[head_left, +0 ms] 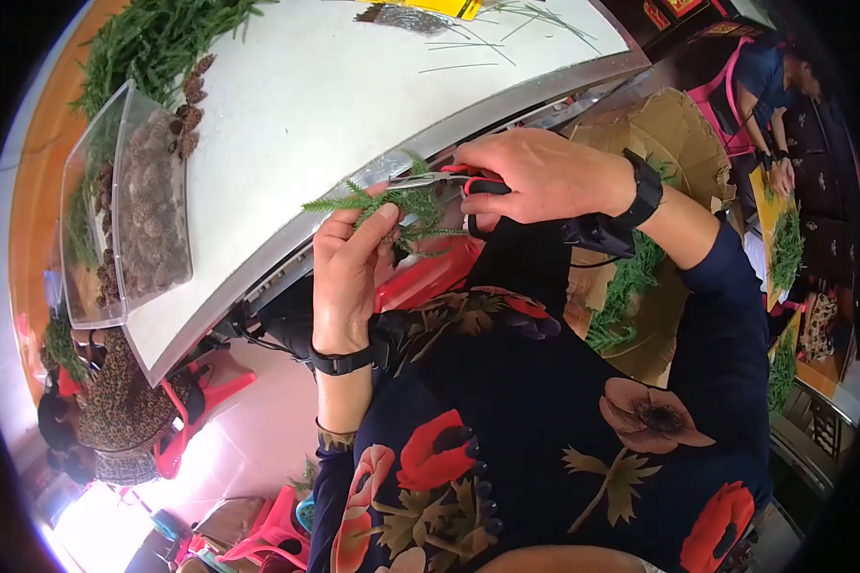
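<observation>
Pinched between thumb and fingers, the left hand (346, 272) has a closed grip on a small green fir-like sprig (392, 205), holding it up just off the near edge of the white worktop (325, 95). Its feathery tips spread left and right above the fingertips. The right hand (535, 177) is wrapped shut around the red-and-black handles of a pair of pruning snips (449, 181), whose grey metal blades point left and meet the sprig close to the left thumb. Whether the blades are parted or closed on the stem cannot be made out. Both wrists carry black straps, and the right one also bears a small black box.

Well to the left on the worktop stands a clear plastic tray (124, 205) filled with brown pine cones, with a few loose cones just beyond its far end and a heap of green needle branches (153, 38) past those. A few single green needles lie scattered near the far edge.

Below the hands is the person's dark garment printed with red and brown flowers (564, 420). To the right, a sheet of brown cardboard (674, 129) holds more green cuttings (626, 291). Further right another person in dark blue bends over greenery, and a co-worker in a patterned top sits at lower left.
</observation>
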`<state>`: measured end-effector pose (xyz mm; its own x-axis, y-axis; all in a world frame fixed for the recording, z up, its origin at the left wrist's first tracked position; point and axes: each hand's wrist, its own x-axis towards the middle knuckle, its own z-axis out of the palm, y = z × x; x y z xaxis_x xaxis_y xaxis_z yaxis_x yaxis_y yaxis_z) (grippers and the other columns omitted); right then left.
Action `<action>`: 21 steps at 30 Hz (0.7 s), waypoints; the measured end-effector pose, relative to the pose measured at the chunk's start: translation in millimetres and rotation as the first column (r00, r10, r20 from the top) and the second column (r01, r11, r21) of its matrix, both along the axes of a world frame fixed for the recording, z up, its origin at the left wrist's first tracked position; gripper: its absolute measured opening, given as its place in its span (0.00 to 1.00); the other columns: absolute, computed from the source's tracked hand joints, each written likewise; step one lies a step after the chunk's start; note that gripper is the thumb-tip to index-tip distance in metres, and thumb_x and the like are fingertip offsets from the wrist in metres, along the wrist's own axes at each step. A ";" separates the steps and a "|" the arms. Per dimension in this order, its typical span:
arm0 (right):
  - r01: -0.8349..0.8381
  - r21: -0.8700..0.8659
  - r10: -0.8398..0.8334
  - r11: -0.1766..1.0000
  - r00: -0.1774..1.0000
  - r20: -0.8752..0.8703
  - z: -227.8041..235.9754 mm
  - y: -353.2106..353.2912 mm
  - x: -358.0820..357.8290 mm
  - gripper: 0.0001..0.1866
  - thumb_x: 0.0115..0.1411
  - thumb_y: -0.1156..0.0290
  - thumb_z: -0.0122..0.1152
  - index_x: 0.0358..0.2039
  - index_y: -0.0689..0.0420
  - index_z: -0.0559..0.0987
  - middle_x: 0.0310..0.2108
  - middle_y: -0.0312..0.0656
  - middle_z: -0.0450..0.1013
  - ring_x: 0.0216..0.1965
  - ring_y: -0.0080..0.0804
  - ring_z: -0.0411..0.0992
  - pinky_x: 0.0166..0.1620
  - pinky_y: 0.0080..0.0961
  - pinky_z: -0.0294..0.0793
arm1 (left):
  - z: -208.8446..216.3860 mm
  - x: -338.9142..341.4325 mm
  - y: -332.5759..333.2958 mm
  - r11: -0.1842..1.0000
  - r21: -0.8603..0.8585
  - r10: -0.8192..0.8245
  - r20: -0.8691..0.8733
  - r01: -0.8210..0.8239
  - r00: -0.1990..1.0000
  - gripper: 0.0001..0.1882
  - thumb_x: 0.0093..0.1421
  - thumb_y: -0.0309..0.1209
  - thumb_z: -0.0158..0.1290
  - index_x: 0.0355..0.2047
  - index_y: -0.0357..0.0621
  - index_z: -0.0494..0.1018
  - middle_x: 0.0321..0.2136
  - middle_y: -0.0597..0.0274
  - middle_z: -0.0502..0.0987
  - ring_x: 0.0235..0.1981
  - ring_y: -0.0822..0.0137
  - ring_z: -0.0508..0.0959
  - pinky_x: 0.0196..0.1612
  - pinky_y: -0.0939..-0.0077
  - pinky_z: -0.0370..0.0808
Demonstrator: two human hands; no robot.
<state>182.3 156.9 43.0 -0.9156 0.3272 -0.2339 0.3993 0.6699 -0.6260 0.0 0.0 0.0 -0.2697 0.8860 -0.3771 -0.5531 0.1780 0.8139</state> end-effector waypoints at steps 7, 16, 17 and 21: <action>-0.013 0.108 0.030 0.994 0.986 -0.163 5.4 -2.5 -4.0 0.15 0.48 0.63 0.65 0.33 0.59 0.76 0.21 0.49 0.73 0.28 0.51 0.73 0.30 0.40 0.71 | -1.6 -7.7 -2.7 0.995 0.003 -0.100 -0.033 0.100 0.995 0.13 0.59 0.24 0.53 0.44 0.32 0.73 0.30 0.63 0.77 0.26 0.78 0.73 0.28 0.87 0.68; -0.016 0.286 0.047 0.958 0.994 -0.099 5.9 -10.0 2.6 0.13 0.46 0.62 0.64 0.25 0.58 0.75 0.18 0.49 0.71 0.25 0.52 0.73 0.27 0.42 0.70 | -5.2 -7.5 -11.2 0.984 0.042 -0.168 -0.106 0.173 0.980 0.14 0.58 0.20 0.52 0.46 0.31 0.72 0.34 0.61 0.78 0.34 0.72 0.77 0.41 0.79 0.72; -0.026 0.304 0.038 0.952 0.999 -0.033 8.7 -12.4 4.1 0.13 0.46 0.62 0.64 0.25 0.58 0.75 0.18 0.49 0.71 0.25 0.52 0.73 0.27 0.42 0.70 | -12.5 -7.8 -10.2 0.971 0.025 -0.227 -0.214 0.237 0.950 0.15 0.58 0.21 0.52 0.47 0.32 0.72 0.33 0.62 0.78 0.33 0.74 0.76 0.40 0.80 0.72; -0.073 0.447 0.042 0.892 0.996 0.080 22.1 -17.7 2.3 0.14 0.46 0.60 0.63 0.24 0.57 0.74 0.17 0.48 0.71 0.24 0.51 0.73 0.26 0.41 0.69 | -17.9 -7.4 -8.8 0.937 -0.036 -0.319 -0.497 0.348 0.807 0.18 0.58 0.23 0.54 0.49 0.34 0.72 0.30 0.65 0.78 0.30 0.77 0.74 0.36 0.81 0.71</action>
